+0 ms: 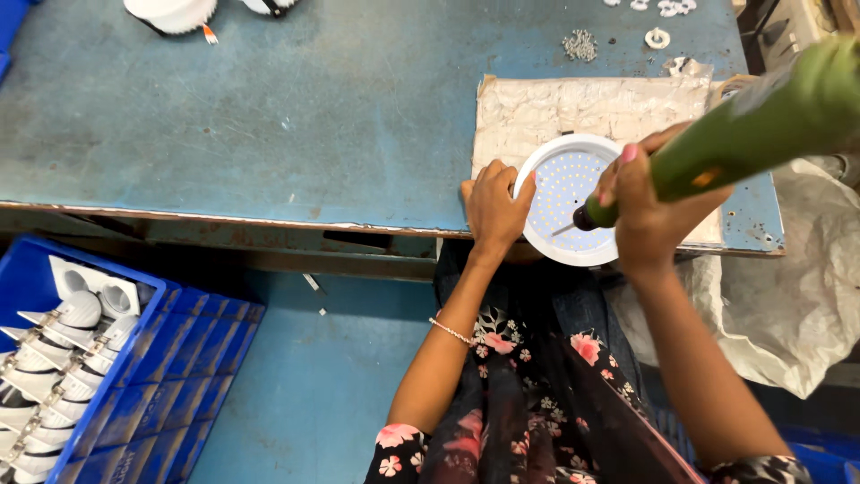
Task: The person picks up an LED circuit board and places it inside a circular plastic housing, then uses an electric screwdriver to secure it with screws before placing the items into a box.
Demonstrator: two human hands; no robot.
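Seen from above, a person sits at a worn blue workbench with both hands on a round white lamp fitting that lies face up at the near edge of the bench, on a pale, crinkled work mat. The fitting's flat centre is dotted with rows of small light points. The left hand rests against the fitting's left rim, its fingers pressed together and curled over the edge, steadying it. The right hand is wrapped in a closed grip around the lower end of a green powered screwdriver, which slants down from the upper right; its dark tip touches the lit face near the lower right of the centre. A thin bracelet circles the left wrist, and a dark floral garment covers the lap below. Beyond the mat, a little heap of screws and several small white rings lie on the bench. To the lower left, beside the bench, a blue plastic crate holds more white lamp housings. A pale sack hangs at the right.
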